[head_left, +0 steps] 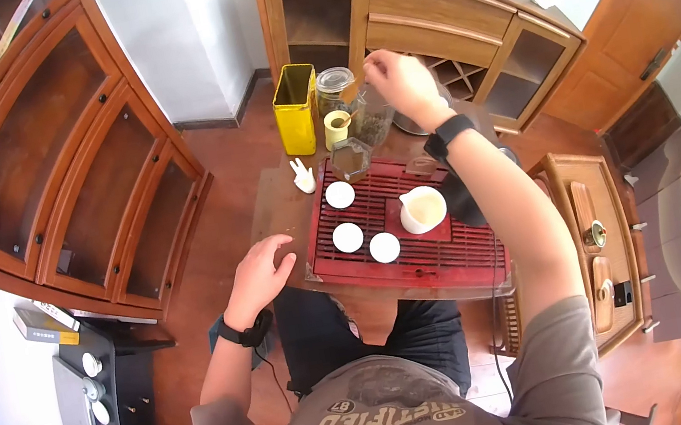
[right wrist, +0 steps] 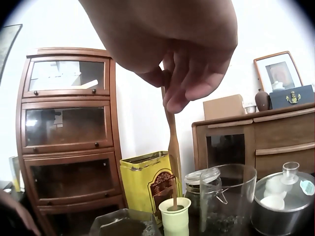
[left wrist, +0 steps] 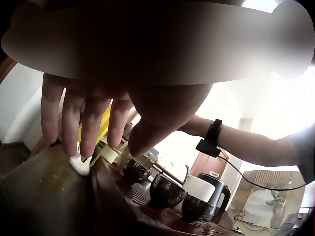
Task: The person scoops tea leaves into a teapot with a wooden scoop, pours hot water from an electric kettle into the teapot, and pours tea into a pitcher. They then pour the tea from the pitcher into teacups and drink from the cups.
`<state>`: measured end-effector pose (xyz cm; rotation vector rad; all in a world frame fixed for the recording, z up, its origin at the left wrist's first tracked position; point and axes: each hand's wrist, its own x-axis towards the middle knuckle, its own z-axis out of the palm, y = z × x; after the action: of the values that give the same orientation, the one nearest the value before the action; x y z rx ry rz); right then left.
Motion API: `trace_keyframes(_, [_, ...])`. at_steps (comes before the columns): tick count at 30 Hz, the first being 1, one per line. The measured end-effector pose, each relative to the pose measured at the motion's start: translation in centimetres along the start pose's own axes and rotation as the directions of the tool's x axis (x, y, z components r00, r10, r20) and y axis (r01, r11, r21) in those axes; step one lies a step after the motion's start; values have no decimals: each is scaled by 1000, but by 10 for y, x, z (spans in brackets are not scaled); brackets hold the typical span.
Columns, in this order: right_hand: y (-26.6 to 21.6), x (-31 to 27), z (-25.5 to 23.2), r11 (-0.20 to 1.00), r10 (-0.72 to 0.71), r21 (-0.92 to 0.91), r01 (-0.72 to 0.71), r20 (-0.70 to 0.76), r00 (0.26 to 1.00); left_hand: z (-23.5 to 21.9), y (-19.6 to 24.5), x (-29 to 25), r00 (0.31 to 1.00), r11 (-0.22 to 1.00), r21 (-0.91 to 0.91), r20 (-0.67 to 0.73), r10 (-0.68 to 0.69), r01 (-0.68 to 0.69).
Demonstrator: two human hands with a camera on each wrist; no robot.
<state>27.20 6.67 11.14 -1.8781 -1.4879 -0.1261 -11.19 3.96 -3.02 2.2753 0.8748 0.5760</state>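
My right hand (head_left: pixel 407 89) pinches the upper end of a slim wooden tea tool (right wrist: pixel 173 140), which widens towards its lower part. The tool hangs upright over a pale green tool holder (right wrist: pixel 175 216), from which another wooden stick sticks out. Close around it stand a yellow tea tin (head_left: pixel 297 112), a lidded glass jar (head_left: pixel 334 83) and a tall clear glass vessel (right wrist: pixel 229 196) with dark leaves low inside. My left hand (head_left: pixel 257 279), fingers extended and holding nothing, hovers by the left edge of the red tea tray (head_left: pixel 458 269).
On the tray are a white pitcher (head_left: pixel 424 209) of pale liquid and several small cups (head_left: pixel 348 237), dark outside and white inside. A faceted glass pitcher (head_left: pixel 351 159) stands at its far edge, beside a white figurine (head_left: pixel 303 177). A dark kettle (left wrist: pixel 215 189) is on the right.
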Motion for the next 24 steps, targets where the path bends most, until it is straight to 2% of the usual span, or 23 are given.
trace_keyframes(3, [2,0,19,1000,5,-30,-3,55,998,-2,9,1,1000,999,26,-5,27,-27])
trace_keyframes(9, [19,11,58,981,33,-194,22,274,961,-2,8,-13,1000,999,-48,5,3,-3])
trace_keyframes(13, [19,9,64,970,61,-245,7,268,961,-8,4,-17,1000,999,-45,-7,-4,4])
trace_keyframes(16, [14,9,56,972,97,-230,-34,267,959,-7,-1,-18,1000,999,-47,4,-2,2])
trace_keyframes(19, [14,5,47,975,73,-222,-14,258,963,0,-4,-11,1000,997,-79,10,19,-18])
trace_keyframes(22, [-7,-7,13,987,9,-160,29,227,974,-1,-1,12,997,995,-71,19,69,-67])
trace_keyframes(24, [-24,-20,-12,999,-23,36,16,198,980,-10,7,41,996,997,-1,32,83,-83])
